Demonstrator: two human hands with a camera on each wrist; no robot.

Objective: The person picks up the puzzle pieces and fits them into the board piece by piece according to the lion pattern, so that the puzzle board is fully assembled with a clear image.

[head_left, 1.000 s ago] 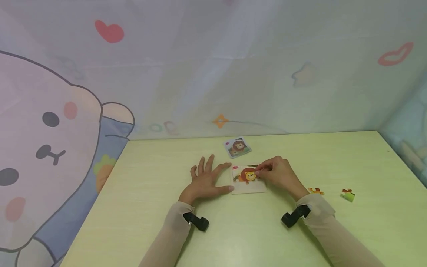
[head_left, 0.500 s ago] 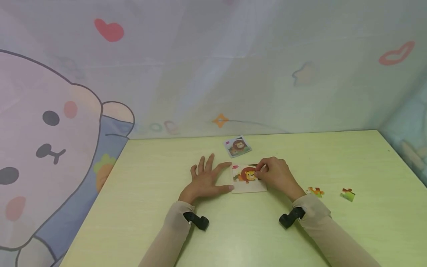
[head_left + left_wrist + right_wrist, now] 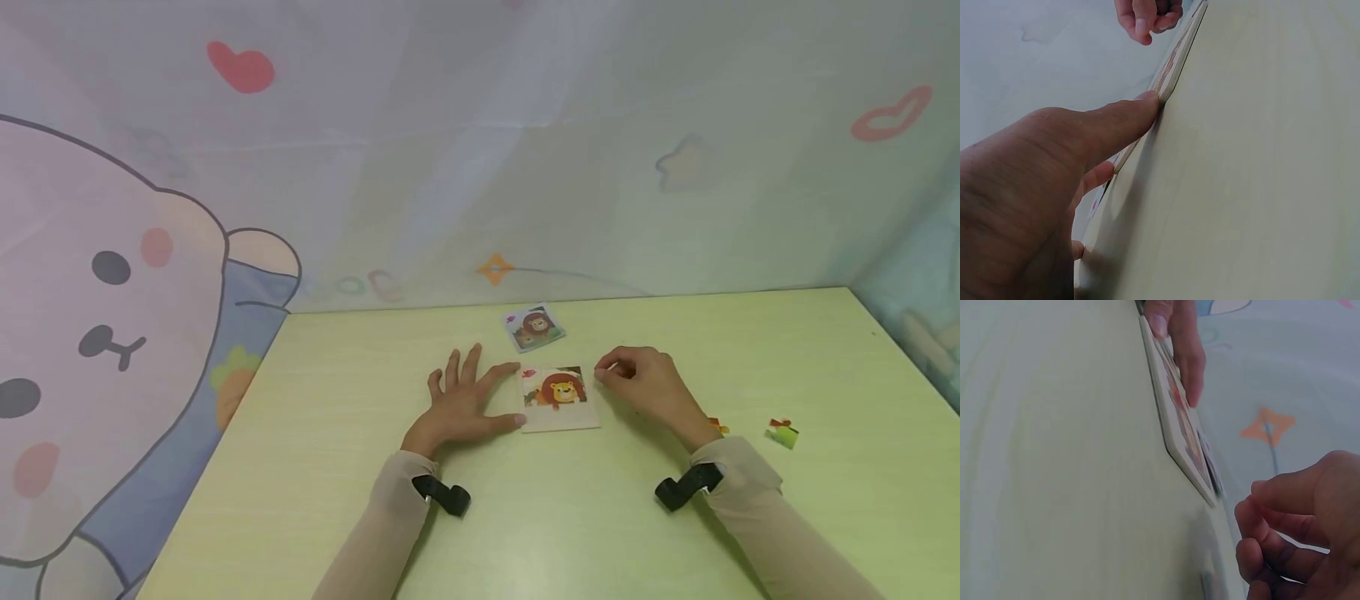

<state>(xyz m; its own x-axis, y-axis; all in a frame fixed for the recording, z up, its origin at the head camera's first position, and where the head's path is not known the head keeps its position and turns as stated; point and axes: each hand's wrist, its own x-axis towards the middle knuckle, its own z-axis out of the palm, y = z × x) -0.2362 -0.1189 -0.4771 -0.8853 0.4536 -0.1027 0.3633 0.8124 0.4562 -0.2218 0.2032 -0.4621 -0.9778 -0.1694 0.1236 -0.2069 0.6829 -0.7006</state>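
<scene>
A small square wooden jigsaw puzzle board point(image 3: 558, 421) lies mid-table. Lion picture pieces point(image 3: 561, 388) fill its far part, and bare wood shows along its near part. My left hand point(image 3: 467, 410) rests spread at the board's left side, with index fingertip and thumb tip at its two left corners. In the left wrist view the thumb point(image 3: 1110, 125) touches the board's edge. My right hand point(image 3: 647, 385) is just right of the board, raised off it, fingers loosely bent. In the right wrist view nothing shows between its thumb and fingertips.
Beyond the board lies a picture card point(image 3: 535, 328) with the same lion. To the right are a puzzle piece point(image 3: 783, 433) in green and red and an orange puzzle piece point(image 3: 717, 425) partly hidden by the right wrist. A printed cloth point(image 3: 420, 167) hangs behind the table.
My right hand has let go of the piece at the board's upper right and moved off to the right. That piece now sits in the picture. The left hand has stayed in place.
</scene>
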